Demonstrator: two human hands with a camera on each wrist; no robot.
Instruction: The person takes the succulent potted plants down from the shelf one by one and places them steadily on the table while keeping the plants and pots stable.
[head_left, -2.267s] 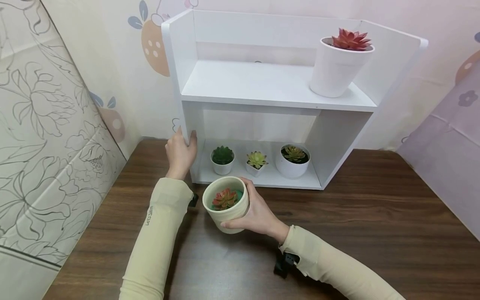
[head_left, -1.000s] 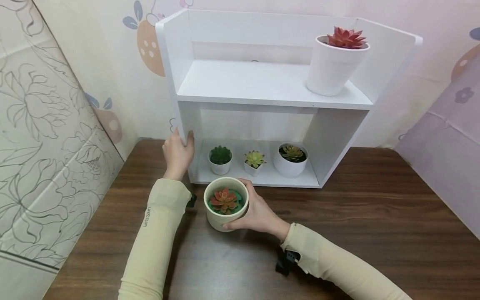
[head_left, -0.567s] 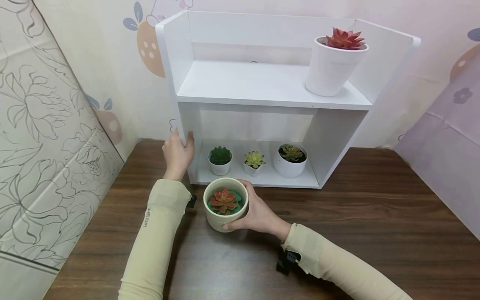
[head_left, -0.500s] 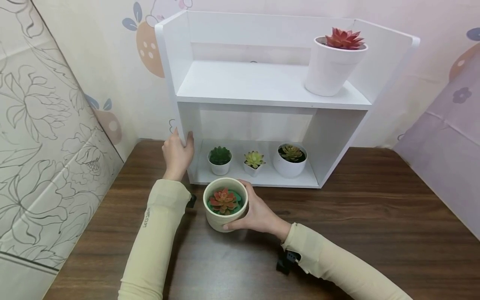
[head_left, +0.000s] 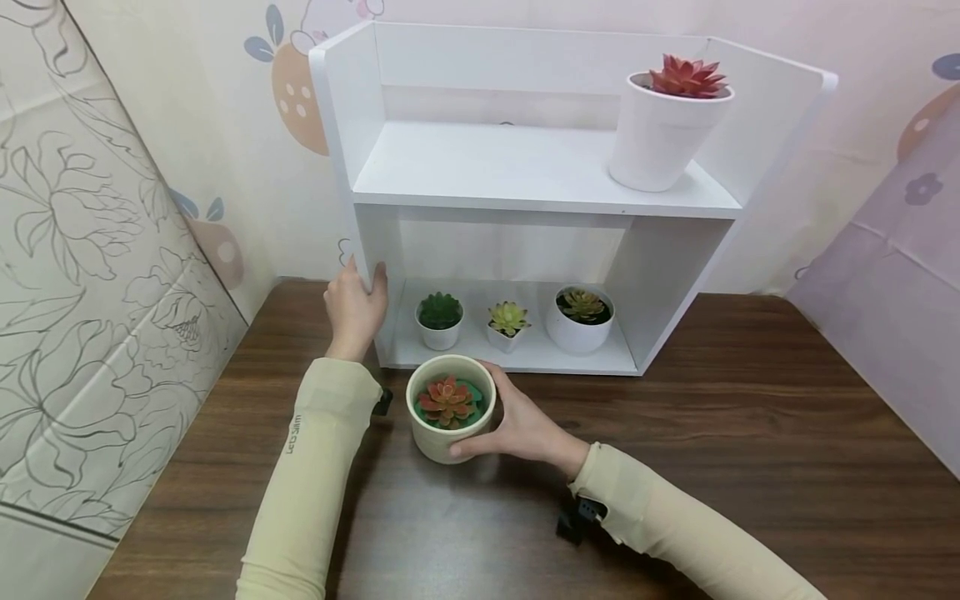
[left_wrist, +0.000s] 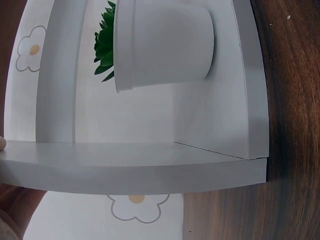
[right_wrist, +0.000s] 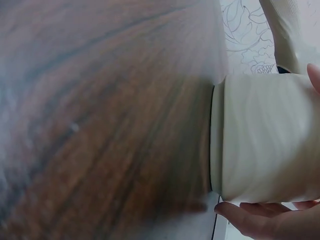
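Note:
My left hand (head_left: 356, 310) grips the left side panel of the white shelf (head_left: 525, 202), thumb on the inner face and fingers outside. In the left wrist view only a bit of that hand shows at the panel's edge. My right hand (head_left: 527, 423) holds a cream pot (head_left: 444, 446) from its right side, thumb in front. A red-orange succulent (head_left: 447, 402) sits inside the pot. The pot stands upright in front of the shelf, its base apparently on the table. In the right wrist view, fingers (right_wrist: 255, 220) curve along the pot's side.
On the lower shelf stand a dark green succulent (head_left: 440, 320), a yellow-green succulent (head_left: 508, 325) and a wider white pot (head_left: 580, 333). A tall white pot (head_left: 660, 137) with a red succulent occupies the upper shelf's right end. The brown wooden table (head_left: 750, 433) extends right.
Since the first frame the cream pot has gone from tilted to upright. My right wrist has just shifted slightly right, its thumb still at the pot. The left hand stays on the panel.

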